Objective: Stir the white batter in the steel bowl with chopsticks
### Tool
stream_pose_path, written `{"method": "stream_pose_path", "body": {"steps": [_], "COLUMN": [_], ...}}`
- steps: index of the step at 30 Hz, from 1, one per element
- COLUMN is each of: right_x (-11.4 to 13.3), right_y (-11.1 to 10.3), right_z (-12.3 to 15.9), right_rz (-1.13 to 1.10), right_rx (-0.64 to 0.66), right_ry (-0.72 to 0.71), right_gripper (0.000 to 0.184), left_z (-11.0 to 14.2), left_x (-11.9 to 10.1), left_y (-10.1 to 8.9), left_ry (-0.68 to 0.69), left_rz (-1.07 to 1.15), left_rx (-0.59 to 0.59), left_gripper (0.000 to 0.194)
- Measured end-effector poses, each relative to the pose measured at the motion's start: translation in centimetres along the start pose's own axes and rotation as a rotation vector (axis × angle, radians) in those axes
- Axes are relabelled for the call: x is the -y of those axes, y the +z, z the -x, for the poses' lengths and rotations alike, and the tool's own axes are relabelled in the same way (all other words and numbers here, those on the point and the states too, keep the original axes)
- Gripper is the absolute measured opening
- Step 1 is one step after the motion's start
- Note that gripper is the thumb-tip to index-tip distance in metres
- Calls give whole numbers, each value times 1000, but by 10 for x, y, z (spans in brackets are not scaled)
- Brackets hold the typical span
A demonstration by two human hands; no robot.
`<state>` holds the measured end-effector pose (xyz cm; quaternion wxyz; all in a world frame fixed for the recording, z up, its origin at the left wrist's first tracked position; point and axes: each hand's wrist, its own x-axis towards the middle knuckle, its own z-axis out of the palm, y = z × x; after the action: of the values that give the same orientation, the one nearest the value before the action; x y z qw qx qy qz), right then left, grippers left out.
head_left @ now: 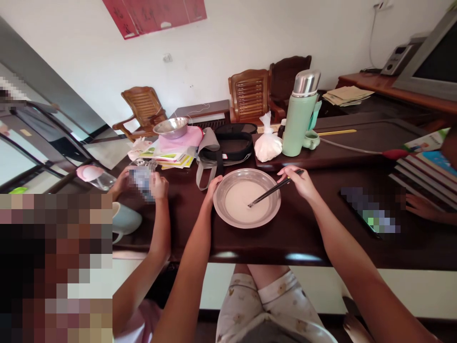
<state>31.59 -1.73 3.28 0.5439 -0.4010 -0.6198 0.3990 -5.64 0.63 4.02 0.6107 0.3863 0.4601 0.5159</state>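
A shallow metal bowl (247, 225) stands on the dark table, with a pale, milky liquid (237, 202) inside. My left hand (213, 185) grips the bowl's left rim, its thumb over the edge and the other fingers mostly hidden. Black chopsticks (274, 187) are pinched in my right hand (299, 180) at the bowl's right side. They slant down to the left, and their tips touch the liquid near the middle. Behind the bowl sits a knotted clear plastic bag (268, 146) filled with something white.
A green thermos (298, 119) stands behind the bowl beside a small green cup (311, 139). A phone (371, 214) and stacked books (424, 176) lie to the right. At left, another person's hands (160, 186) hold a blurred object near a mug (126, 219). A black-and-grey strapped item (232, 145) lies behind.
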Motion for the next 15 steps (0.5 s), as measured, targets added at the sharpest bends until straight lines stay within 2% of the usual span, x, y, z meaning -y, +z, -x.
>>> {"method": "stream_pose_path", "body": {"steps": [3,6,8,10,13,15], "right_x": [1,1,1,1,2,2], "right_y": [2,-1,-2,-1,4,4], "right_z": [1,0,-1,0,1,1], "right_rz": [-7,15,19,12,10,20], "right_rx": [84,-12,-80,-59,44,37], "right_ry": [3,-21,-28,-18,-9,-25], "right_gripper": [33,34,36,38,36,35], "left_z": [-17,-31,-35,-35,-28,-22], "left_x": [33,52,58,59,50,32], "left_y": [30,41,40,36,21,1], "left_ry": [54,89,104,100,92,114], "left_rz": [10,11,-6,-25,-27,-19], "left_rx": [24,44,30,-4,-51,-77], "left_gripper": [37,40,33,19,34,36]}}
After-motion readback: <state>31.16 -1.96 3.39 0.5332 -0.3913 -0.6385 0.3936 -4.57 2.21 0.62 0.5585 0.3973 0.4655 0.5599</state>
